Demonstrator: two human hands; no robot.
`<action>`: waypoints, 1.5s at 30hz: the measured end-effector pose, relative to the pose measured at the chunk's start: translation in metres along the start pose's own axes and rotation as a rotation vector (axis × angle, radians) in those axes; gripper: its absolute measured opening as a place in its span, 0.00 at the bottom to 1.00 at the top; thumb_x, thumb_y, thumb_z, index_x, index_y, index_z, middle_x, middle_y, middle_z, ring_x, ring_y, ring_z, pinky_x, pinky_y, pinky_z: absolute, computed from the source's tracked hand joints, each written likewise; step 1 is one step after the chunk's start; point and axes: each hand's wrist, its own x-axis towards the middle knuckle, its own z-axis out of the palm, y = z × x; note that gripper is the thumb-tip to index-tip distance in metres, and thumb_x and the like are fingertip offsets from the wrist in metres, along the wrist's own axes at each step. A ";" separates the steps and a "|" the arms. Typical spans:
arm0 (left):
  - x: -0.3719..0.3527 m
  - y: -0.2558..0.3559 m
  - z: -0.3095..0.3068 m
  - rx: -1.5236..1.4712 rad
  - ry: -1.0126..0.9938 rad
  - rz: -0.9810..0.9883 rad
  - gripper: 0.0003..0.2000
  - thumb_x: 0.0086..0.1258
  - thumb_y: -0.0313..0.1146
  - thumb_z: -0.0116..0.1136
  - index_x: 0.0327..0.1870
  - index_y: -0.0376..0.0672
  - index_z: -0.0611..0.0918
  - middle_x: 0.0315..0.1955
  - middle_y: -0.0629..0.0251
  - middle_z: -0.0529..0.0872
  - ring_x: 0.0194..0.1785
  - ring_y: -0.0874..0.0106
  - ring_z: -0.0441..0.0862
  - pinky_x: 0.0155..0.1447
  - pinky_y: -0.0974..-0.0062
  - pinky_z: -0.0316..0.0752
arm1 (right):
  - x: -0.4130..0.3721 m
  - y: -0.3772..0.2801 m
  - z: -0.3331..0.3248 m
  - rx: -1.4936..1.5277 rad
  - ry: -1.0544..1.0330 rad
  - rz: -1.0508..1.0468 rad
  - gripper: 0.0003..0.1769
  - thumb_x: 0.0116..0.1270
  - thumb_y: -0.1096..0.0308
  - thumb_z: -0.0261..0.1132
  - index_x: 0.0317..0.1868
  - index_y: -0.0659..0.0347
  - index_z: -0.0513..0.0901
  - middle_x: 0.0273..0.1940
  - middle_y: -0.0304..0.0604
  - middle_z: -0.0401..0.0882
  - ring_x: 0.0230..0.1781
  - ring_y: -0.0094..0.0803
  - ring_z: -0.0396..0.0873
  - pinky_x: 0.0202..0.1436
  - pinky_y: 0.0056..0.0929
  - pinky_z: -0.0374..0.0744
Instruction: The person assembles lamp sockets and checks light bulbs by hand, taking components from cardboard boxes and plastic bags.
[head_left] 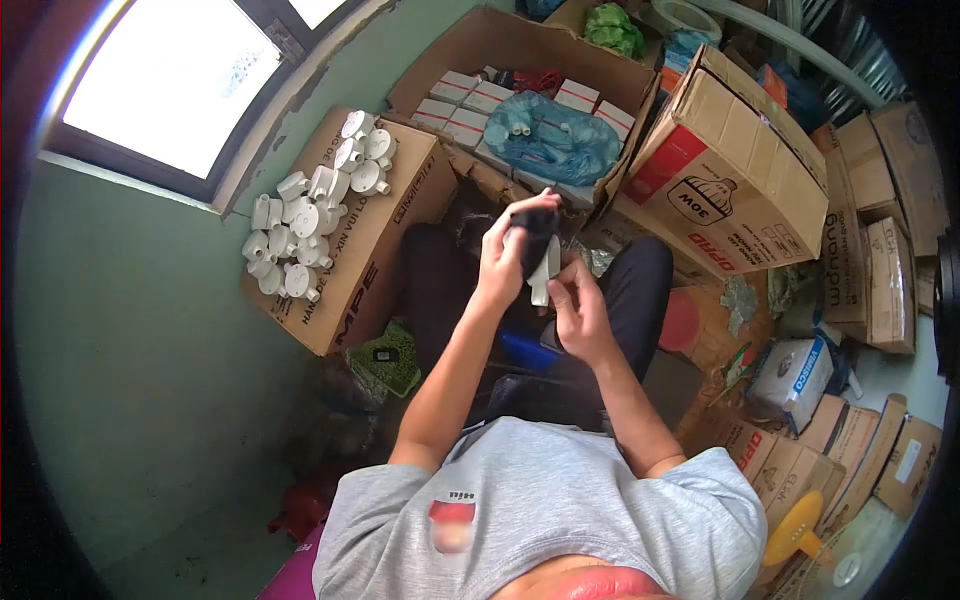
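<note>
My left hand (503, 258) is closed on a black cloth (537, 238), which lies against a white plastic fitting (543, 278). The fingers of my right hand (580, 312) pinch this fitting, and its short spout points down towards me. It resembles the white round junction boxes (308, 220) heaped on a carton to my left. Both hands are close together above my lap, between my knees. The cloth and my left fingers hide the fitting's upper part.
The heap rests on a closed MPE carton (385, 215). Ahead, an open carton (540, 45) holds small white boxes and a blue plastic bag (553, 138). An OPPO-like lamp carton (715, 180) stands to the right. A green basket (390, 365) is beside my left leg.
</note>
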 end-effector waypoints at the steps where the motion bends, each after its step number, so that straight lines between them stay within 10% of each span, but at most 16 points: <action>1: -0.009 -0.003 0.004 -0.180 0.091 -0.219 0.20 0.86 0.39 0.46 0.64 0.36 0.82 0.58 0.55 0.88 0.67 0.62 0.84 0.75 0.59 0.75 | 0.002 0.001 -0.002 -0.158 0.001 -0.100 0.07 0.88 0.68 0.57 0.49 0.63 0.72 0.61 0.47 0.77 0.45 0.25 0.80 0.50 0.26 0.82; 4: -0.038 -0.003 0.034 -0.335 0.235 -0.432 0.20 0.89 0.39 0.45 0.69 0.37 0.78 0.60 0.59 0.87 0.62 0.69 0.85 0.67 0.66 0.81 | 0.018 -0.008 -0.007 -0.258 0.204 -0.252 0.08 0.88 0.68 0.57 0.49 0.64 0.72 0.68 0.50 0.76 0.52 0.25 0.79 0.56 0.26 0.80; 10: -0.020 0.051 0.043 -0.238 0.184 -0.120 0.30 0.87 0.44 0.45 0.82 0.35 0.69 0.76 0.55 0.76 0.77 0.65 0.75 0.81 0.63 0.67 | 0.019 -0.025 -0.006 -0.128 0.114 -0.163 0.05 0.82 0.74 0.61 0.49 0.66 0.74 0.72 0.61 0.76 0.69 0.39 0.78 0.68 0.38 0.77; 12: -0.027 0.016 0.012 -0.603 0.272 -0.448 0.24 0.88 0.45 0.43 0.71 0.37 0.77 0.59 0.57 0.87 0.62 0.70 0.85 0.68 0.68 0.79 | 0.018 -0.030 0.007 -0.102 0.040 -0.126 0.05 0.81 0.75 0.62 0.49 0.66 0.74 0.72 0.62 0.76 0.69 0.41 0.79 0.67 0.38 0.77; 15: -0.020 0.019 0.016 -0.592 0.231 -0.485 0.21 0.90 0.43 0.41 0.66 0.38 0.80 0.53 0.61 0.88 0.56 0.74 0.85 0.62 0.72 0.80 | 0.028 -0.030 0.003 -0.370 0.092 -0.293 0.06 0.80 0.75 0.63 0.49 0.67 0.75 0.74 0.66 0.74 0.65 0.50 0.83 0.65 0.39 0.80; 16: -0.021 0.031 0.029 -0.530 0.283 -0.492 0.21 0.91 0.43 0.39 0.66 0.38 0.80 0.52 0.61 0.88 0.54 0.75 0.85 0.60 0.73 0.80 | 0.033 -0.033 -0.002 -0.409 0.110 -0.277 0.05 0.83 0.77 0.58 0.46 0.66 0.70 0.74 0.58 0.75 0.41 0.26 0.85 0.42 0.27 0.84; 18: -0.045 0.031 0.033 -0.233 0.154 -0.422 0.17 0.91 0.38 0.45 0.60 0.36 0.82 0.47 0.70 0.86 0.52 0.81 0.81 0.58 0.76 0.77 | 0.043 -0.017 -0.017 -0.434 0.258 -0.285 0.07 0.82 0.71 0.61 0.49 0.67 0.74 0.70 0.65 0.80 0.65 0.47 0.84 0.67 0.40 0.79; 25: -0.027 0.008 0.014 -0.130 0.174 -0.399 0.20 0.92 0.38 0.39 0.66 0.37 0.82 0.45 0.68 0.86 0.45 0.80 0.83 0.51 0.75 0.80 | 0.018 -0.015 0.003 -0.157 0.125 -0.063 0.17 0.85 0.58 0.61 0.43 0.66 0.77 0.34 0.46 0.80 0.36 0.26 0.78 0.40 0.30 0.76; 26: -0.022 0.007 0.019 -0.102 0.186 -0.395 0.21 0.91 0.35 0.40 0.73 0.35 0.79 0.55 0.62 0.88 0.55 0.74 0.85 0.62 0.71 0.80 | 0.017 -0.023 0.014 -0.160 0.190 -0.065 0.19 0.85 0.56 0.60 0.44 0.66 0.78 0.33 0.44 0.80 0.36 0.24 0.78 0.40 0.29 0.76; 29: -0.023 0.003 0.023 0.214 0.026 -0.122 0.23 0.85 0.24 0.45 0.79 0.29 0.71 0.79 0.42 0.73 0.84 0.57 0.67 0.85 0.65 0.59 | 0.030 -0.005 0.005 -0.159 0.352 -0.016 0.23 0.87 0.50 0.56 0.52 0.66 0.82 0.35 0.38 0.81 0.37 0.22 0.77 0.42 0.26 0.75; 32: -0.039 0.004 0.022 0.406 -0.031 -0.043 0.25 0.80 0.19 0.49 0.78 0.28 0.72 0.75 0.39 0.76 0.83 0.50 0.69 0.84 0.62 0.63 | 0.036 -0.011 0.006 0.133 0.584 0.024 0.24 0.87 0.48 0.56 0.53 0.62 0.84 0.35 0.33 0.81 0.37 0.20 0.75 0.43 0.24 0.74; 35: -0.028 0.017 0.021 0.449 -0.003 0.032 0.25 0.79 0.17 0.44 0.76 0.33 0.75 0.74 0.43 0.79 0.83 0.51 0.70 0.84 0.61 0.63 | 0.019 0.000 0.000 -0.121 0.271 0.084 0.23 0.85 0.49 0.62 0.47 0.63 0.87 0.38 0.32 0.83 0.40 0.21 0.78 0.45 0.27 0.76; 41: -0.029 0.030 0.048 0.256 0.120 0.013 0.30 0.73 0.14 0.45 0.78 0.33 0.73 0.72 0.47 0.82 0.79 0.60 0.76 0.83 0.65 0.64 | 0.043 -0.027 0.003 -0.158 0.328 -0.301 0.33 0.86 0.56 0.60 0.79 0.71 0.72 0.81 0.49 0.72 0.80 0.35 0.70 0.82 0.34 0.64; 45: -0.048 0.047 0.060 0.197 0.092 -0.176 0.29 0.72 0.16 0.48 0.77 0.29 0.74 0.70 0.49 0.84 0.75 0.65 0.78 0.80 0.68 0.67 | 0.058 -0.039 -0.006 0.387 0.443 -0.170 0.28 0.86 0.58 0.61 0.72 0.74 0.79 0.73 0.49 0.81 0.64 0.28 0.81 0.69 0.30 0.76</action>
